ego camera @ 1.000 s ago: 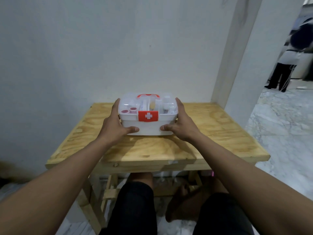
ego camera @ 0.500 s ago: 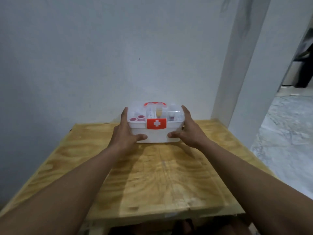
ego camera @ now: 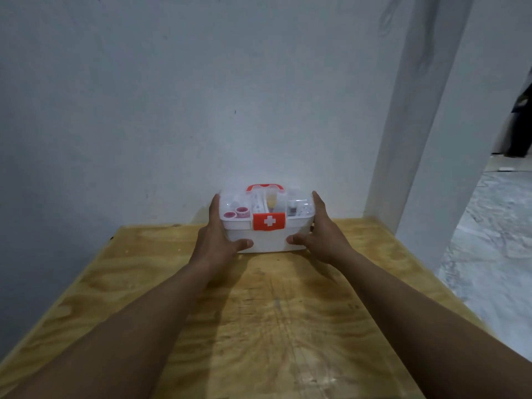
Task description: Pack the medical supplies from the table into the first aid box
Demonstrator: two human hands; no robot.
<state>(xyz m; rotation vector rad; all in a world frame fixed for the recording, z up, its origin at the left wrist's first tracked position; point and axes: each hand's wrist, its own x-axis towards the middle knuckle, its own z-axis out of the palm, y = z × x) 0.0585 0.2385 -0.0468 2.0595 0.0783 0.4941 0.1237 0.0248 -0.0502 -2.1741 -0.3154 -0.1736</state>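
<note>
Hands flank the small white plastic first aid box (ego camera: 266,240) with a clear lid, which stands at the far middle of the pale plywood table (ego camera: 259,326), close to the wall. The left hand (ego camera: 214,240) and right hand (ego camera: 322,237) each lay straight fingers along an end wall and press a thumb on the front; the lower fingers are hidden behind the box. A red cross latch (ego camera: 269,221) sits closed at the front. Through the lid, two pink rolls (ego camera: 236,213) show at left; other contents are too blurred to name. A dark figure (ego camera: 522,125) is cut off at the far right.
</note>
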